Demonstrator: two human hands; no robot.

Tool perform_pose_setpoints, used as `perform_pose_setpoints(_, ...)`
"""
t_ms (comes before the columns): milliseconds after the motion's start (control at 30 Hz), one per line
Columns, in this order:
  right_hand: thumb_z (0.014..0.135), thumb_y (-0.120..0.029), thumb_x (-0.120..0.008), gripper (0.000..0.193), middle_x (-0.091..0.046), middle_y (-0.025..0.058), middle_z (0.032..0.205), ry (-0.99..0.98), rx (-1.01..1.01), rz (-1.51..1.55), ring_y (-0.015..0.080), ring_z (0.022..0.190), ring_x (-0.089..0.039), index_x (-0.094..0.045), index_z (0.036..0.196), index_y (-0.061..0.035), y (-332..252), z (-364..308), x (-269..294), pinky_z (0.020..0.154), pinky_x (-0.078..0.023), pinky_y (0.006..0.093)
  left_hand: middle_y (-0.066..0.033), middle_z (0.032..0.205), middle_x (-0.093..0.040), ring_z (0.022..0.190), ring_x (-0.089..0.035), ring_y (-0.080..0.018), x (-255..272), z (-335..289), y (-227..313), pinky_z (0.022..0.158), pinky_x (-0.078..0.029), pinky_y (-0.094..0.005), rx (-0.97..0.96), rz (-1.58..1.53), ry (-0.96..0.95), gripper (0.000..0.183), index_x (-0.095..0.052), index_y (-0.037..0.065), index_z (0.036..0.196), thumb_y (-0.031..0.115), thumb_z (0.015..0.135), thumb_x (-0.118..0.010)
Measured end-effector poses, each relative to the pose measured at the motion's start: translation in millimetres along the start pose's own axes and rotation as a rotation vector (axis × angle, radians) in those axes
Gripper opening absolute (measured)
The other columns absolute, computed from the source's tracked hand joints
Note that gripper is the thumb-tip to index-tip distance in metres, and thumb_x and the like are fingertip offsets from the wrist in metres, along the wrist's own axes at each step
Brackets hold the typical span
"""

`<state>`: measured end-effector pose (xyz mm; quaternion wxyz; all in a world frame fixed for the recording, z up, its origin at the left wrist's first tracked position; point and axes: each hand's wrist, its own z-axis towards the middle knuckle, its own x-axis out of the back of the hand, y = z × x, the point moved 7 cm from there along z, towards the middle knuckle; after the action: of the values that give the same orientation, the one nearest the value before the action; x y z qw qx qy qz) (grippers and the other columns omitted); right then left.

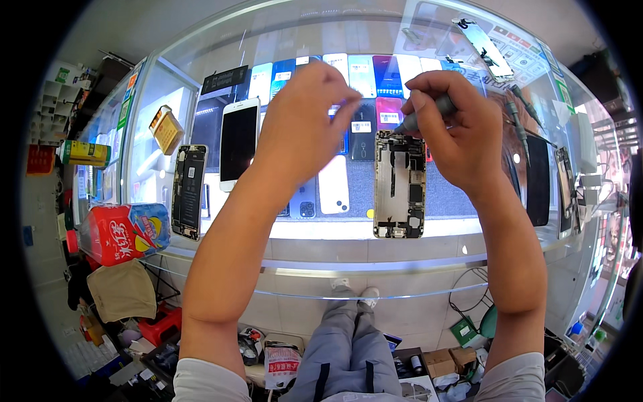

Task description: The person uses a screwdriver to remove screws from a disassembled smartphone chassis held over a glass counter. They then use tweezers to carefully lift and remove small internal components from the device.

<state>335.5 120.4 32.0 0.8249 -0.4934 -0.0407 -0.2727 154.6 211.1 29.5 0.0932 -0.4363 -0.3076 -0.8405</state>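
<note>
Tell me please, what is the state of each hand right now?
Left hand: fingers curled; whether it holds something small cannot be told.
Right hand: closed on a grey screwdriver, pointed at the top of the opened smartphone.

Room lies between the left forearm [231, 251] and opened phone [399, 187]; a white-framed phone [238, 144] blocks farther left.
</note>
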Motion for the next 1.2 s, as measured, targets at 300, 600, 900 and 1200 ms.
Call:
perform_pose_setpoints(300,0.104,-0.004,-0.072,0.012,-0.079,0.0072,0.084,-0.011,0.05,-0.06,0.0128,0.073,-0.078,-0.073,0.116,-0.0033,-3.1,1.5,-2.9,0.065,-0.061,0.0274,-0.0116,0.091,-0.075,0.083,-0.073,-0.0331,-15.2,-24.8,35.9,0.074,-0.059,-0.0433,-0.14,-0.262,-0.379,0.011,-0.086,0.005,0.102,0.013,0.094,-0.083)
perform_pose_setpoints(600,0.1,-0.007,-0.076,0.015,-0.078,0.0072,0.084,-0.036,0.184,-0.245,0.0206,0.07,-0.078,-0.073,0.116,-0.0083,-15.6,2.1,-5.5,0.062,-0.059,0.0316,-0.0128,0.089,-0.073,0.082,-0.072,-0.035,-17.2,-23.6,35.9,0.074,-0.058,-0.0445,-0.141,-0.286,-0.393,0.013,-0.085,0.004,0.102,0.014,0.093,-0.082)
perform_pose_setpoints(900,0.093,-0.003,-0.079,0.029,-0.078,0.0147,0.093,-0.333,0.43,-0.492,0.0328,0.076,-0.076,-0.075,0.122,-0.0045,-56.9,14.6,-33.1,0.069,-0.06,0.0391,-0.0168,0.098,-0.077,0.091,-0.074,-0.0398,-18.8,-23.1,34.1,0.081,-0.06,-0.0485,-0.109,-0.276,-0.412,0.013,-0.083,0.002,0.098,0.014,0.094,-0.081)
perform_pose_setpoints(1200,0.084,-0.009,-0.07,0.039,-0.078,0.0151,0.098,-0.267,0.381,-0.443,0.0404,0.078,-0.074,-0.072,0.123,-0.0123,-42.2,14.3,-26.7,0.069,-0.06,0.0483,-0.0188,0.1,-0.078,0.09,-0.075,-0.0404,-17.9,-21.3,36.4,0.08,-0.06,-0.047,-0.101,-0.291,-0.432,0.014,-0.082,0.001,0.098,0.013,0.091,-0.084)
